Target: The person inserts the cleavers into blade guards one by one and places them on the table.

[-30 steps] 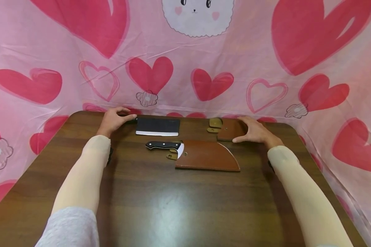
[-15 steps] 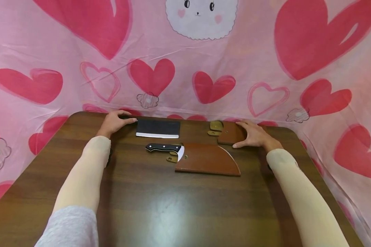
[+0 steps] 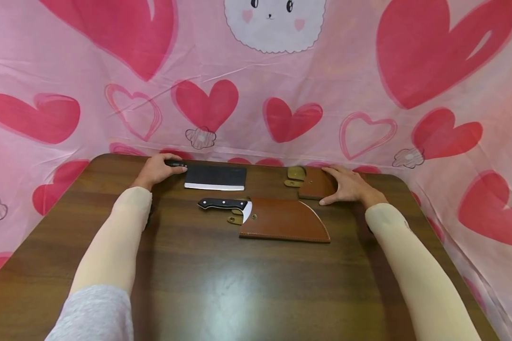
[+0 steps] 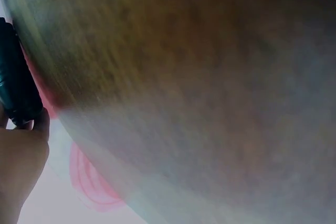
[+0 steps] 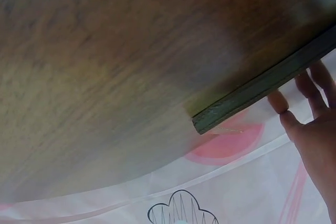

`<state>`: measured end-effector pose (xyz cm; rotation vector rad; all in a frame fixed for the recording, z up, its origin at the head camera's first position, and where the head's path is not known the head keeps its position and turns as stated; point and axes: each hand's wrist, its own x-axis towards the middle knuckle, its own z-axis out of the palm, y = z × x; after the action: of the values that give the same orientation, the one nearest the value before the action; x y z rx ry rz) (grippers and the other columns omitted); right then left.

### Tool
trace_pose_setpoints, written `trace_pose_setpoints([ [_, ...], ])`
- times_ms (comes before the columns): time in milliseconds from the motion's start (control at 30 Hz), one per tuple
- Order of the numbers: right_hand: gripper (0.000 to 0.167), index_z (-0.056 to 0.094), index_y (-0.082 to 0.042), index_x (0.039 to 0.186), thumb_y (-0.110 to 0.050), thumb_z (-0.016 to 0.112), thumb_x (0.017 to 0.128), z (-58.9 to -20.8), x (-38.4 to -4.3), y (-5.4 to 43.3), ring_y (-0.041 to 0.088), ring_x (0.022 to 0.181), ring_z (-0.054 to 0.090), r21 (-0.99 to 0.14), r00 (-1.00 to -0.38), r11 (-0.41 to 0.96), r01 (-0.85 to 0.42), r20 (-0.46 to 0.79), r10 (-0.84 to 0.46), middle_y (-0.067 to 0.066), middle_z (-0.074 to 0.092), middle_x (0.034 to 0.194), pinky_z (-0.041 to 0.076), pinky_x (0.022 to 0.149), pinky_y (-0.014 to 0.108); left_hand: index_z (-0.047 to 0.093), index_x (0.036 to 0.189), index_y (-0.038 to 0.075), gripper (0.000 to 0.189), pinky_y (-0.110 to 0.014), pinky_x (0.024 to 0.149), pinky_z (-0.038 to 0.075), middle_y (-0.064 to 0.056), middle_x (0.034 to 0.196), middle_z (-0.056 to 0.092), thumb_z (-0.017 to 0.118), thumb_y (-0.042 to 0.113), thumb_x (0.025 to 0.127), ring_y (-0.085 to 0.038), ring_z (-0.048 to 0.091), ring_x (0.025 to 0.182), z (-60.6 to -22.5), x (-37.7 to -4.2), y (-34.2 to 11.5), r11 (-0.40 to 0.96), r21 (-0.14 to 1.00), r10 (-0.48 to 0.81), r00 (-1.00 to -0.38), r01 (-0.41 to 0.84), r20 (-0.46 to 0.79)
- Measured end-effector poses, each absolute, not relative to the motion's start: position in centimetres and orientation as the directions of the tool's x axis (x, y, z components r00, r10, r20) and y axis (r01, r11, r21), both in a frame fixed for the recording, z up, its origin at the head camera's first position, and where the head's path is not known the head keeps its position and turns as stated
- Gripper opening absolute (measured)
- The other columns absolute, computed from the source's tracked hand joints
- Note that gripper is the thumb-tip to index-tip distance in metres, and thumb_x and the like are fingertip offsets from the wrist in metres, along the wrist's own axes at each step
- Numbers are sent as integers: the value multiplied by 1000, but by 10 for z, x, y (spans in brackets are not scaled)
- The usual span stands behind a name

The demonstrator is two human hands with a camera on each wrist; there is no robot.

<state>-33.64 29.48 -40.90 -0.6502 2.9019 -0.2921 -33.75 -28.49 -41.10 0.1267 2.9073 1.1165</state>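
Observation:
My left hand (image 3: 155,170) grips the black handle of a cleaver (image 3: 215,176) at the table's far left. Its broad dark blade lies flat, bright edge toward me. In the left wrist view the black handle (image 4: 20,72) meets my fingers. At the far right, my right hand (image 3: 352,187) holds the right end of a small brown leather knife sheath (image 3: 313,183), thumb at the near edge and fingers at the far edge; the palm hides part of it. The sheath's dark edge (image 5: 257,90) touches my fingertips in the right wrist view.
Nearer me lies a larger brown leather sheath (image 3: 288,222) around a second cleaver, its riveted black handle (image 3: 222,203) pointing left. The wooden table (image 3: 187,284) ends at a pink cloth (image 3: 251,118) printed with hearts, close behind both hands.
More of the cleaver's handle shows between my left thumb and fingers than before. My right hand and both sheaths stay in place; the head view shifts slightly.

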Motion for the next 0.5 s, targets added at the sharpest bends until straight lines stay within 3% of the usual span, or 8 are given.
trace_pose_setpoints([
  [500, 118, 35, -4, 156, -64, 86, 67, -407, -334, 294, 48, 141, 30, -245, -882, 867, -434, -81, -465, 26, 32, 155, 24, 109, 71, 67, 126, -2, 43, -57, 102, 37, -28, 129, 59, 76, 24, 92, -42, 49, 113, -414, -339, -286, 773, 621, 110, -992, 127, 66],
])
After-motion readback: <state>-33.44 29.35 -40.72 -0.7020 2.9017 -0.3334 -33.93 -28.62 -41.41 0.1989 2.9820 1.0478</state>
